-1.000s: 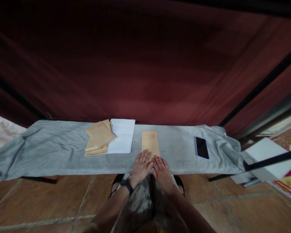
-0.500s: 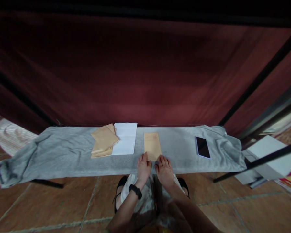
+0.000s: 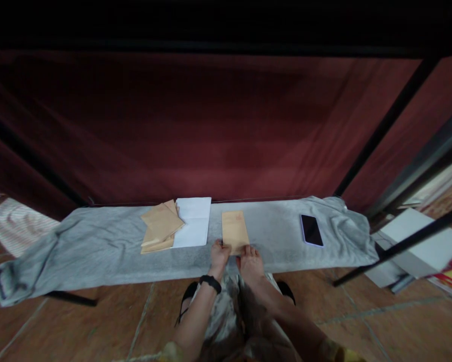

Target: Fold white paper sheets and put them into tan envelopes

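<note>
A tan paper envelope [image 3: 235, 229] with a small reddish mark near its top right lies lengthwise before me on the grey cloth [image 3: 278, 226]. My left hand [image 3: 219, 255], with a black band on the wrist, grips its lower left corner, thumb on top and fingers curled at the edge. At the lower right corner my right hand [image 3: 251, 260] has its fingers bent over the envelope's edge, the thumb near the bottom. To the left, several more envelopes [image 3: 161, 223] are fanned in a loose pile, partly covering white paper sheets [image 3: 193, 221].
A phone [image 3: 311, 230] with a dark screen lies on the cloth to the right. Behind the bench is a dark red panel [image 3: 226, 151] between black metal bars. White boxes [image 3: 418, 239] stand at the right; striped fabric [image 3: 20, 226] hangs at the left.
My left hand has shifted from resting on the envelope's lower edge to gripping its lower left corner. My right hand stays at the lower right. The view has tilted slightly.
</note>
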A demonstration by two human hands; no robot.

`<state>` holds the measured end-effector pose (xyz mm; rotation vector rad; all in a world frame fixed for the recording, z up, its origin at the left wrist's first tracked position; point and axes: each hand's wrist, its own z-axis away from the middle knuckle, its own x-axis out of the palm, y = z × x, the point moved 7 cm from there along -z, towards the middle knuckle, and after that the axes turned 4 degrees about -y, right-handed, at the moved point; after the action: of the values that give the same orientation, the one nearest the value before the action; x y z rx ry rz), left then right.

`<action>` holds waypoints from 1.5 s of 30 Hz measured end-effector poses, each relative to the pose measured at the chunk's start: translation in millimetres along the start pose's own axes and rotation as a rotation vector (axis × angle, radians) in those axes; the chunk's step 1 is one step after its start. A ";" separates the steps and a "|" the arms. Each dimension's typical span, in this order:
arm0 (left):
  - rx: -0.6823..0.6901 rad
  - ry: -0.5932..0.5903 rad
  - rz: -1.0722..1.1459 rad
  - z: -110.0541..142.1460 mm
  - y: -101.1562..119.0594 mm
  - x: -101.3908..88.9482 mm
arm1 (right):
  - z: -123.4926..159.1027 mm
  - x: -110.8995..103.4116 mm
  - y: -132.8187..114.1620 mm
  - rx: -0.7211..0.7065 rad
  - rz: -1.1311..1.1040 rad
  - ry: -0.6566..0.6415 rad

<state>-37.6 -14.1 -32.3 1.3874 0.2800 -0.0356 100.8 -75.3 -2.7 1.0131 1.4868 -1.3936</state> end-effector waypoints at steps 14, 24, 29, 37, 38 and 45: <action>0.074 -0.152 0.162 21.1 22.7 31.8 | -26.0 5.7 42.3 0.281 -0.902 0.012; 0.130 -0.121 -0.360 13.8 0.9 22.4 | 1.5 30.6 51.9 0.279 -1.191 -0.245; 0.293 -0.058 -0.624 27.5 9.7 20.1 | 6.3 5.4 65.6 -0.073 -0.673 0.044; 0.573 -0.250 -0.987 -8.4 7.8 81.1 | 21.9 16.2 57.0 -0.350 0.000 0.214; 0.574 -0.272 -0.977 -19.3 9.6 87.1 | 22.1 16.2 56.4 -0.352 -0.002 0.210; 0.571 -0.353 -0.850 -85.3 38.1 114.7 | 25.3 9.5 51.6 -0.335 -0.038 0.211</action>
<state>65.5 92.0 -33.6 1.6926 0.5723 -1.1241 147.8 -97.6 -28.9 0.9420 1.8300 -1.0387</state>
